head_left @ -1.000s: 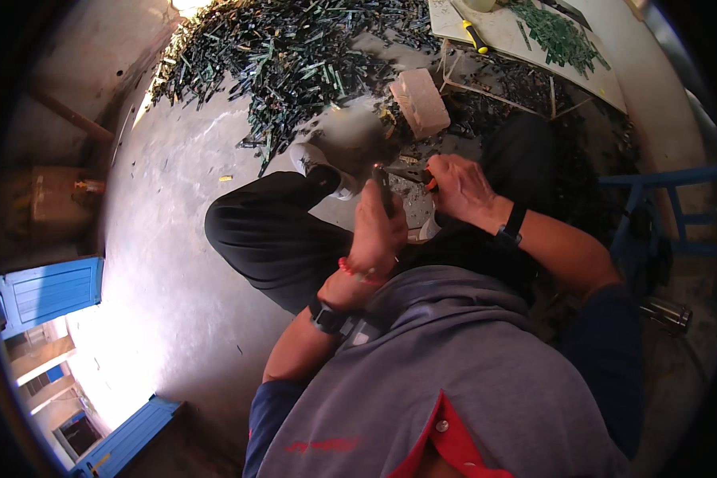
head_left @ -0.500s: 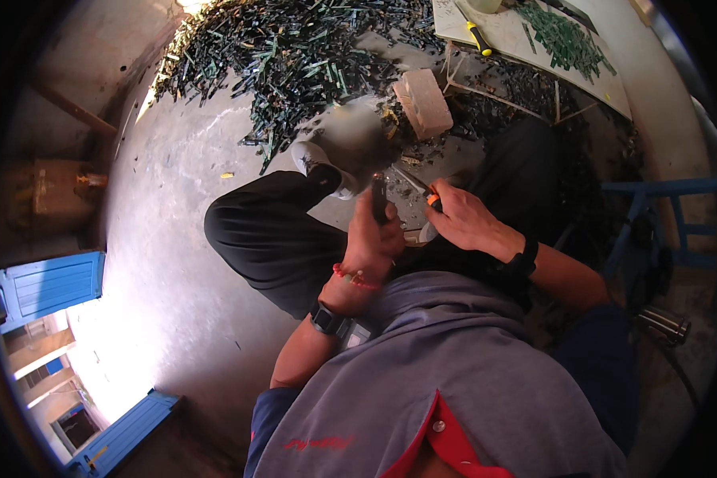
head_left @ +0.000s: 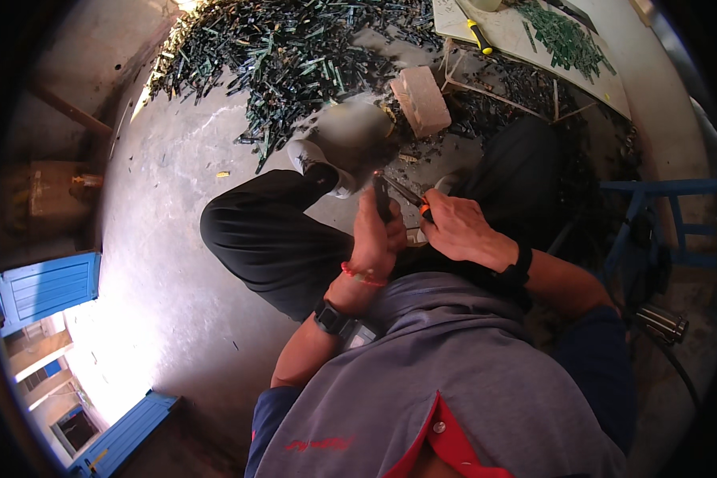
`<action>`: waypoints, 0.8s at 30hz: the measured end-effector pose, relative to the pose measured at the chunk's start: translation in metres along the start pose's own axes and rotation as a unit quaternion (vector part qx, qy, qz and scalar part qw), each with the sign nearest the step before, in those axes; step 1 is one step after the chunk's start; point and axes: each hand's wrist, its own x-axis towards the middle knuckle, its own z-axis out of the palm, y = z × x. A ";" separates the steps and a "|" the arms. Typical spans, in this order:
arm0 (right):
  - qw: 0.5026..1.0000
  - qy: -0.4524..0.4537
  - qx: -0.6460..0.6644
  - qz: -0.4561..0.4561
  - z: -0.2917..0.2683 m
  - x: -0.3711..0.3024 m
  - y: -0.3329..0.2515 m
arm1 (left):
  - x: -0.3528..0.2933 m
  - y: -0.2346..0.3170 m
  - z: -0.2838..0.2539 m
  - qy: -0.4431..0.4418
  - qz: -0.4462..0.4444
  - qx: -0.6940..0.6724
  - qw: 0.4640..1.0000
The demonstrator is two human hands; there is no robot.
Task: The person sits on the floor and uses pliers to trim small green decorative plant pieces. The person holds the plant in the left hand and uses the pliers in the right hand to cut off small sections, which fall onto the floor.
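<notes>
Closest up is the wearer's grey shirt (head_left: pixel 454 350) with a bit of red placket, and both forearms come up past it toward the middle. The left hand (head_left: pixel 374 239) has a red beaded bracelet (head_left: pixel 362 276) and a chunky black watch (head_left: pixel 327 317) behind it, wrist pretty straight, thumb side up, fingers curled tight around a slim dark bar (head_left: pixel 382 199). That bar sits between the knees, long axis running nearly straight away from the body with a slight lean left, and there's a little reddish glint on its far end. Right hand (head_left: pixel 468 231) comes in from the side, back of the hand up, knuckles bent, fingers clamped on orange-handled pliers (head_left: pixel 404 191). Their long axis slants forward and left, nose aimed at the bar's far end; honestly it's too small to say if the tips actually touch it. Next out are black trousers (head_left: pixel 271 231) on spread, bent legs and a pale shoe (head_left: pixel 338 185). Past that there's a pinkish brick (head_left: pixel 420 101), then a big heap of dark green and black strips (head_left: pixel 295 72), plus a white tabletop (head_left: pixel 454 24) with a yellow-and-black screwdriver (head_left: pixel 479 37) and loose green strips (head_left: pixel 566 40).
</notes>
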 end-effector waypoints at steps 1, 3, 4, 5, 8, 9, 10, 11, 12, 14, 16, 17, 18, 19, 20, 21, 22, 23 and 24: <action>1.000 0.002 0.002 0.002 0.002 0.001 0.000 | 0.001 -0.001 0.000 0.006 0.001 0.003 1.000; 1.000 -0.015 -0.003 0.015 0.001 0.002 -0.004 | 0.002 -0.003 0.001 0.029 0.030 0.022 0.999; 0.999 -0.024 -0.005 0.022 0.000 0.003 -0.006 | 0.003 -0.005 0.002 0.040 0.045 0.032 0.998; 0.999 -0.025 -0.001 0.025 0.000 0.003 -0.008 | 0.005 -0.007 0.003 0.048 0.077 0.048 0.995; 0.999 -0.030 0.016 0.032 -0.003 0.003 -0.014 | 0.009 -0.013 0.008 0.067 0.168 0.100 0.978; 0.999 -0.032 0.023 0.033 -0.004 0.004 -0.016 | 0.010 -0.014 0.010 0.069 0.195 0.119 0.971; 0.998 -0.035 0.031 0.034 -0.005 0.004 -0.017 | 0.010 -0.015 0.010 0.072 0.221 0.138 0.963; 0.998 -0.040 0.035 0.036 -0.003 0.004 -0.017 | 0.016 -0.019 0.008 0.073 0.240 0.143 0.957; 0.997 -0.045 0.039 0.038 -0.002 0.005 -0.016 | 0.025 -0.024 0.004 0.074 0.258 0.148 0.952; 0.996 -0.055 0.049 0.041 -0.001 0.005 -0.017 | 0.029 -0.026 0.002 0.078 0.277 0.157 0.945; 0.995 -0.062 0.061 0.042 -0.003 0.005 -0.018 | 0.026 -0.023 0.006 0.083 0.278 0.164 0.943; 0.995 -0.066 0.056 0.042 -0.004 0.005 -0.019 | 0.027 -0.023 0.005 0.086 0.277 0.169 0.942; 0.995 -0.070 0.051 0.043 -0.005 0.005 -0.020 | 0.028 -0.023 0.005 0.089 0.276 0.175 0.941; 0.995 -0.074 0.045 0.043 -0.006 0.005 -0.021 | 0.028 -0.024 0.004 0.092 0.275 0.180 0.940; 0.995 -0.076 0.054 0.046 -0.007 0.005 -0.020 | 0.029 -0.024 0.004 0.090 0.279 0.189 0.937; 0.994 -0.078 0.062 0.049 -0.007 0.006 -0.019 | 0.030 -0.024 0.004 0.088 0.282 0.198 0.934; 0.993 -0.079 0.071 0.051 -0.008 0.006 -0.019 | 0.030 -0.025 0.004 0.087 0.286 0.207 0.932; 0.993 -0.075 0.083 0.046 -0.007 0.005 -0.017 | 0.029 -0.024 0.005 0.082 0.285 0.204 0.933; 0.992 -0.070 0.096 0.040 -0.006 0.004 -0.014 | 0.027 -0.023 0.007 0.078 0.283 0.202 0.934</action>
